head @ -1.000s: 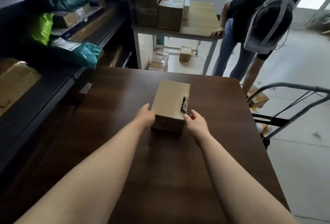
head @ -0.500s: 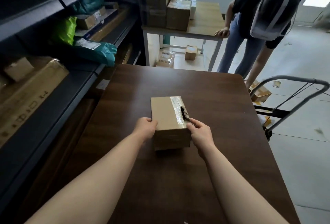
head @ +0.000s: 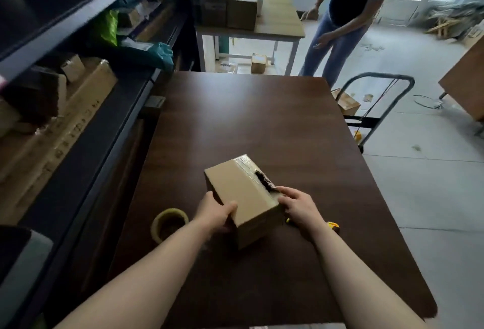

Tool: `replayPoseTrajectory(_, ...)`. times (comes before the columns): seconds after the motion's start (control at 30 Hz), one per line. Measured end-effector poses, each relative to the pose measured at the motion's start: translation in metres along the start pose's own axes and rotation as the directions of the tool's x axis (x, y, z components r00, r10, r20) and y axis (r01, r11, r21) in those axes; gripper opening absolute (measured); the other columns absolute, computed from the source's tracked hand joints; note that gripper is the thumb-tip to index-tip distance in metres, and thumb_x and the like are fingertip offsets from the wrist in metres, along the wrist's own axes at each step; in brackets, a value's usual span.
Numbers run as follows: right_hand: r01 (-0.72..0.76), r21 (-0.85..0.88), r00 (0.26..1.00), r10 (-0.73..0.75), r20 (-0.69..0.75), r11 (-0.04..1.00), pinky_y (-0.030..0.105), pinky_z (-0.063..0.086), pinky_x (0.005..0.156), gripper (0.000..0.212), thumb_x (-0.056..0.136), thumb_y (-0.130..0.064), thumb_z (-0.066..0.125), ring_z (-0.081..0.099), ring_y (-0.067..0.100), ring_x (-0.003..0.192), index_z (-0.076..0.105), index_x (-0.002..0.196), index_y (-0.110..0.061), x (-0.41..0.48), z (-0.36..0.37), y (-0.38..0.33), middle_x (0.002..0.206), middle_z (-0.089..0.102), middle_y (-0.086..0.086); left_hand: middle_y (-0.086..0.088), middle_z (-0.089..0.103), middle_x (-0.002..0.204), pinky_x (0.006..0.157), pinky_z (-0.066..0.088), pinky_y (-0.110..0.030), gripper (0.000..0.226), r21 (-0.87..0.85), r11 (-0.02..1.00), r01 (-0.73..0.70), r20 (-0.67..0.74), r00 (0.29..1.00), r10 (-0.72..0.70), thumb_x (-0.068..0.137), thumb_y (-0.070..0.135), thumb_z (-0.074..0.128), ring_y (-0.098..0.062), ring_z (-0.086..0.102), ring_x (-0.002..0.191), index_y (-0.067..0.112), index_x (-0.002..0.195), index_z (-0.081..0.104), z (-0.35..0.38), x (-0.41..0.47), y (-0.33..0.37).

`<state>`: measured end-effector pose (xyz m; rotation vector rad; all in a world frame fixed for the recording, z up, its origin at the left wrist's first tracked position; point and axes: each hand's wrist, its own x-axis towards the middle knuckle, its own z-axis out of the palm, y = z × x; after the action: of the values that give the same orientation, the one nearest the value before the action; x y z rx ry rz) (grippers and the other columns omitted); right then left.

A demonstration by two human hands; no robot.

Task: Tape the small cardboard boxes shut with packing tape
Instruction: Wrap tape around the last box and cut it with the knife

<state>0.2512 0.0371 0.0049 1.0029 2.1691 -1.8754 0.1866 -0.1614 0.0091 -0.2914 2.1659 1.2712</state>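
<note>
Just below the frame's middle, a cardboard box is gripped at its near end, the left hand curled round one side and the right hand round the other. A tape roll is seen on the table beside the left wrist.

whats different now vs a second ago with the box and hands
Both hands have drawn the cardboard box nearer along the table and turned it askew, far end swung left. The left hand still grips its near left corner, the right hand the torn taped edge. The tear looks unchanged.
</note>
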Motion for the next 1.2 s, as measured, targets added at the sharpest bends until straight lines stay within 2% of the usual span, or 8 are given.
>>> replayPoseTrajectory(0.23,-0.052,-0.028,0.999,0.051,-0.020,0.998,0.031,0.045,0.071,0.038,0.090,0.002,0.048,0.055,0.017,0.079,0.065,0.120,-0.014,-0.036,-0.004,0.053,0.094,0.067,-0.001,-0.006,0.052,0.118,0.058,0.060,-0.036,0.056,-0.046,0.997,0.054,0.104,0.993,-0.049,0.087,0.020,0.069,-0.026,0.062,0.095,0.016,0.128,0.030,0.024,-0.046,-0.049)
replayPoseTrajectory(0.33,-0.061,-0.050,0.998,0.060,-0.028,0.997,0.017,0.046,0.072,0.037,0.092,0.004,0.046,0.057,0.012,0.083,0.065,0.120,-0.012,-0.043,-0.007,0.067,0.102,0.066,0.001,-0.009,0.063,0.108,0.067,0.059,-0.037,0.059,0.041,0.997,0.058,0.101,0.993,-0.062,0.088,0.024,0.067,-0.022,0.068,0.082,0.015,0.131,0.027,0.034,-0.049,-0.063)
replayPoseTrajectory(0.47,-0.029,-0.048,0.998,0.026,-0.061,0.998,0.009,0.044,0.065,0.039,0.094,0.005,0.045,0.058,0.010,0.091,0.062,0.124,-0.011,-0.044,-0.010,0.076,0.119,0.064,0.007,-0.010,0.039,0.141,0.102,0.040,-0.040,0.096,0.266,0.962,-0.067,-0.059,0.995,0.086,0.085,0.029,0.070,-0.030,0.048,0.125,0.017,0.151,0.001,0.032,-0.045,-0.062)
replayPoseTrajectory(0.6,0.001,-0.097,0.999,-0.004,-0.031,0.995,0.015,0.042,0.078,0.040,0.094,0.007,0.043,0.054,0.012,0.103,0.061,0.126,-0.008,-0.037,-0.015,0.074,0.120,0.060,0.004,-0.009,0.011,0.153,0.115,0.022,-0.042,0.081,0.640,0.734,-0.228,-0.043,0.943,0.330,0.087,0.042,0.063,-0.031,0.017,0.141,0.021,0.149,0.016,0.023,-0.035,-0.048)
replayPoseTrajectory(0.73,0.027,-0.145,1.000,-0.027,0.004,0.989,0.002,0.044,0.065,0.040,0.094,0.010,0.038,0.052,0.013,0.101,0.062,0.123,-0.004,-0.027,-0.023,0.068,0.114,0.060,0.005,-0.007,-0.004,0.160,0.118,0.000,-0.044,0.081,0.843,0.452,-0.293,0.119,0.920,0.375,0.088,0.057,0.053,-0.029,-0.008,0.147,0.029,0.152,0.013,0.025,-0.022,-0.042)
replayPoseTrajectory(0.9,0.100,-0.215,0.995,-0.093,0.040,0.971,0.005,0.044,0.063,0.039,0.095,0.006,0.038,0.058,0.008,0.085,0.069,0.115,-0.007,-0.015,-0.029,0.063,0.111,0.066,0.008,-0.009,0.017,0.145,0.109,0.035,-0.040,0.087,0.802,0.536,-0.262,0.137,0.955,0.262,0.077,0.068,0.059,-0.032,0.037,0.130,0.032,0.146,0.019,0.035,-0.030,-0.046)
replayPoseTrajectory(1.07,0.210,-0.358,0.976,-0.171,0.138,0.910,0.025,0.046,0.098,0.031,0.086,-0.006,0.061,0.057,0.009,0.109,0.069,0.112,-0.022,-0.006,-0.031,0.061,0.115,0.063,-0.005,-0.005,0.020,0.148,0.115,0.021,-0.037,0.081,0.828,0.488,-0.276,0.044,0.899,0.435,0.078,0.066,0.058,-0.026,0.022,0.138,0.024,0.140,0.030,0.047,-0.028,-0.044)
replayPoseTrajectory(1.2,0.282,-0.417,0.958,-0.233,0.165,0.864,0.015,0.039,0.090,0.027,0.082,-0.017,0.072,0.055,0.004,0.105,0.070,0.106,-0.029,0.003,-0.029,0.060,0.106,0.062,-0.012,0.000,0.032,0.148,0.119,0.011,-0.033,0.064,0.741,0.539,-0.400,0.080,0.850,0.521,0.085,0.051,0.060,-0.019,0.024,0.139,0.024,0.140,0.040,0.063,-0.018,-0.043)
